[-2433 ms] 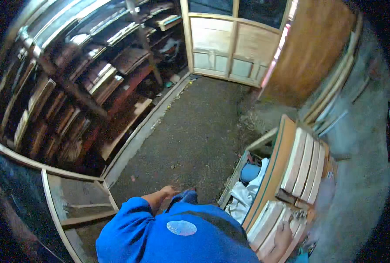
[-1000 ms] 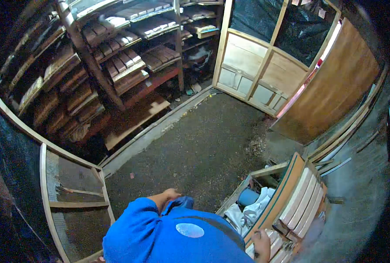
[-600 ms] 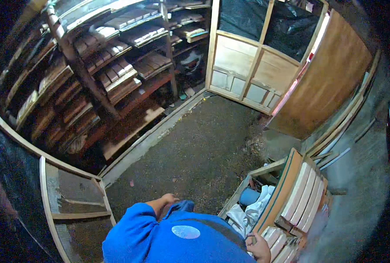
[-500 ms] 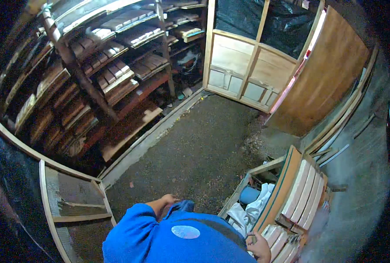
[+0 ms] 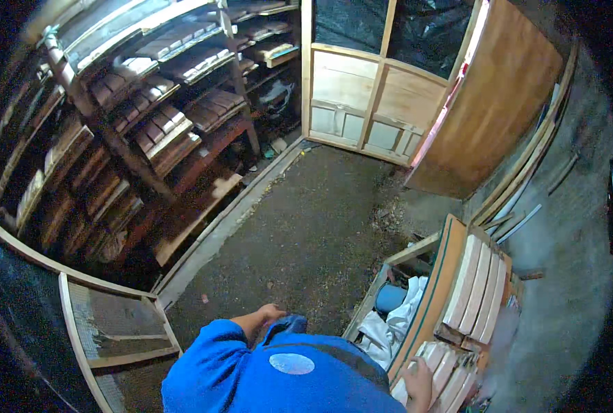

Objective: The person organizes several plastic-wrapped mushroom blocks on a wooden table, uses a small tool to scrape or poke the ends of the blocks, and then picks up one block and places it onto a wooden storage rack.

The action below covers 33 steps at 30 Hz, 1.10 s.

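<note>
My left hand [image 5: 270, 314] is low in front of my blue top, fingers curled in beside a fold of dark blue cloth [image 5: 290, 324]. Whatever it grips, if anything, is hidden. Over to the right, my right hand [image 5: 417, 380] is at the near end of a stack of pale bars [image 5: 438, 363], its thumb and fingers apart. Whether it touches them I cannot tell. Behind this stack, more long pale bars [image 5: 473, 288] lie side by side against an orange-brown panel with a dark green stripe [image 5: 436, 292].
A blue bucket [image 5: 390, 298] and white cloth [image 5: 397, 334] sit beside the panel. Racks of boards [image 5: 175, 131] line the left. A mesh-covered wooden frame [image 5: 124, 313] stands near left, a framed partition [image 5: 378, 82] and plywood sheet [image 5: 492, 103] at the back. The floor [image 5: 299, 220] is bare earth.
My right hand has moved forward and slightly right, onto or over the near pale bars, its thumb and fingers spreading. The view has shifted a little; my left hand stays by the dark blue cloth.
</note>
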Available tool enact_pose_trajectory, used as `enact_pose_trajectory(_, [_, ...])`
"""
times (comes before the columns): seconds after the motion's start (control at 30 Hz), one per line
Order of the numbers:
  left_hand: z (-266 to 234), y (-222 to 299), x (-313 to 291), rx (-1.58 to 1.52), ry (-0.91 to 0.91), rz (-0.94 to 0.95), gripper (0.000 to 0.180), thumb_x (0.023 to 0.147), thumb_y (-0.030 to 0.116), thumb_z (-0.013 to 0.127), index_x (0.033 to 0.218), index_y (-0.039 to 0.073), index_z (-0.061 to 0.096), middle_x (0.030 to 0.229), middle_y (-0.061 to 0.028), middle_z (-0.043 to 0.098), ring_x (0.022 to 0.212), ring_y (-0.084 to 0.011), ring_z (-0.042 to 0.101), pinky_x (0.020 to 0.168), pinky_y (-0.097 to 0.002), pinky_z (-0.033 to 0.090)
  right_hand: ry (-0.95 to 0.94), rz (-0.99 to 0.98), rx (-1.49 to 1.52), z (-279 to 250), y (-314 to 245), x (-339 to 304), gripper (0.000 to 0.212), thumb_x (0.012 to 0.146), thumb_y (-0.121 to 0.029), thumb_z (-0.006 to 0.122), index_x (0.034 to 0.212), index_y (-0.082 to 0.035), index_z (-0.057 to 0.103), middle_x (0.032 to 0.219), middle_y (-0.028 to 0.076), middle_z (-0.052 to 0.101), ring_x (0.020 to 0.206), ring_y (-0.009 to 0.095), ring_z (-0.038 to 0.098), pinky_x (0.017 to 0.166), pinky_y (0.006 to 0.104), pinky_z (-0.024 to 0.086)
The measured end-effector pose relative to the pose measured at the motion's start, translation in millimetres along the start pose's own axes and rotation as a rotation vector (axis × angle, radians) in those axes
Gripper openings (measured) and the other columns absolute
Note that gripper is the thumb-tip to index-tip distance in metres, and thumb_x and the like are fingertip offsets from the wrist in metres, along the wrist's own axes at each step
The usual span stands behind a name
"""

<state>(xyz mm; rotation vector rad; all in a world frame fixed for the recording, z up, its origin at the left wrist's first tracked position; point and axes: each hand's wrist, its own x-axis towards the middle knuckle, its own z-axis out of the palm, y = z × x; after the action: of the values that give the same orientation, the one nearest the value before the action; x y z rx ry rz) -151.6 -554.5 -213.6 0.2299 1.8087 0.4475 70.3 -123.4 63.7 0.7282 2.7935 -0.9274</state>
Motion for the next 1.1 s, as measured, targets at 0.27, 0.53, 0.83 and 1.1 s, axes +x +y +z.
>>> enact_pose_trajectory(0.27, [0.9, 14.6, 12.6, 0.066, 0.093, 0.073, 0.05, 0.086, 0.035, 0.049, 0.133, 0.018, 0.05, 0.121, -0.0155, 0.061, 0.096, -0.0312, 0.064, 0.086, -0.0459, 0.051, 0.348, 0.324, -0.123, -27.3, 61.8, -27.9, 0.046, 0.084, -0.008, 0.052, 0.13, -0.006, 0.048, 0.11, 0.028, 0.059, 0.106, 0.04, 0.056, 0.089, 0.042, 0.043])
enact_pose_trajectory(0.53, [7.3, 33.1, 36.6, -0.13, 0.142, 0.069, 0.046, 0.085, 0.044, 0.057, 0.116, 0.011, 0.065, 0.113, -0.0154, 0.065, 0.103, -0.029, 0.062, 0.089, -0.036, 0.05, 0.455, 0.708, 0.385, -16.1, 156.5, -77.3, 0.049, 0.09, -0.013, 0.049, 0.138, -0.01, 0.041, 0.088, 0.018, 0.063, 0.072, 0.027, 0.064, 0.059, 0.0385, 0.05])
enact_pose_trajectory(0.83, [-0.7, -44.7, 91.5, 0.188, 0.206, 0.409, 0.05, 0.09, 0.039, 0.053, 0.126, 0.005, 0.054, 0.115, -0.0176, 0.063, 0.104, -0.0287, 0.061, 0.089, -0.034, 0.048, 0.44, 0.477, -0.175, -43.6, 95.1, -84.4, 0.055, 0.084, -0.006, 0.054, 0.137, -0.01, 0.042, 0.12, 0.027, 0.054, 0.109, 0.043, 0.054, 0.089, 0.0421, 0.046])
enact_pose_trajectory(1.1, [1.9, 14.4, 46.1, -0.09, 0.093, 0.194, 0.043, 0.09, 0.03, 0.057, 0.123, 0.003, 0.053, 0.111, -0.0153, 0.063, 0.103, -0.031, 0.06, 0.083, -0.0409, 0.05, 0.43, 0.662, -0.141, -41.1, 112.8, -109.4, 0.055, 0.082, -0.01, 0.059, 0.135, -0.01, 0.044, 0.107, 0.026, 0.056, 0.098, 0.042, 0.056, 0.086, 0.0464, 0.046])
